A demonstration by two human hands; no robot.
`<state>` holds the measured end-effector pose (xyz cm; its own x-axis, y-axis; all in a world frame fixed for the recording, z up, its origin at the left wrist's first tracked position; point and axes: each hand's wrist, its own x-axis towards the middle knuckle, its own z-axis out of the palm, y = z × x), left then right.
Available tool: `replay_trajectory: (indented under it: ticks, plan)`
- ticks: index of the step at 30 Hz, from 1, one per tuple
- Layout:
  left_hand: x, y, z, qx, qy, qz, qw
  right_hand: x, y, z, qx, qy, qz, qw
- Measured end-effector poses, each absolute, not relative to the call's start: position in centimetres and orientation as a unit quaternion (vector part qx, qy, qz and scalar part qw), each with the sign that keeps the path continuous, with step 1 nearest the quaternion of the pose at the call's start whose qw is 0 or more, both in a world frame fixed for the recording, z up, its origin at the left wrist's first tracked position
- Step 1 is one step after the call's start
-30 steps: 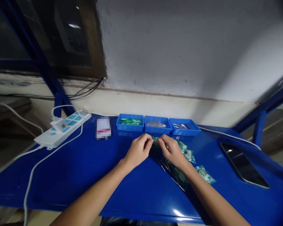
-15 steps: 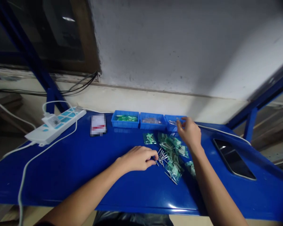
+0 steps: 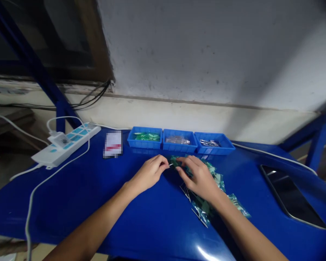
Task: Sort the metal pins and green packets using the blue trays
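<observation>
My left hand (image 3: 151, 172) is closed in a pinch on a thin silver metal pin (image 3: 171, 165), whose tip sticks out to the right. Just across from it is my right hand (image 3: 197, 177), its thumb and index finger apart beside a small green packet (image 3: 174, 160). I cannot tell whether the fingertips touch that packet. Beneath and around my right hand lie several clear green-tinted packets (image 3: 218, 180), partly hidden by it. Loose metal pins (image 3: 185, 191) are on the table to the left of these packets, also partly covered.
Along the back of the blue table (image 3: 97, 203) stand a blue bin of green pieces (image 3: 146, 137), one of pinkish packets (image 3: 178, 140) and one of metal pins (image 3: 210, 143). A power strip (image 3: 59, 150) and white cable (image 3: 34, 195) are left; a phone (image 3: 292, 195) lies right.
My right hand has come back from the right-hand bin to the small green packet. My left hand has moved up from the loose pins with a pin in its fingers. The view has shifted slightly.
</observation>
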<state>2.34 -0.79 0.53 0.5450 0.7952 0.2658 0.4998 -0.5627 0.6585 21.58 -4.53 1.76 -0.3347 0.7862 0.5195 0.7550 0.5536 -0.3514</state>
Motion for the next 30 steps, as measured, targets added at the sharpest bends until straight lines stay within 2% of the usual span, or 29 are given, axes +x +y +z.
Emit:
replay_trajectory:
  ticks: [4,8,14,24,30]
  plan:
    - [2.7,-0.9,0.3,0.788,0.376,0.293,0.39,22.0,-5.0,1.7,-0.425,-0.842,0.041,0.329]
    - [3.1,-1.4,-0.1,0.775,0.363,0.265,0.444,22.2,-4.7,1.7,-0.404,-0.858,0.049,0.315]
    - [2.8,-1.8,0.0,0.799,0.375,0.229,0.411,21.6,-4.7,0.9,-0.421,-0.867,0.055,0.26]
    - [2.8,-1.6,-0.3,0.78,0.397,0.315,0.368,21.4,-4.5,0.2,-0.469,-0.825,0.08,0.306]
    - [2.6,-1.2,-0.4,0.783,0.418,0.318,0.334,21.3,-4.8,0.4,-0.469,-0.822,0.103,0.308]
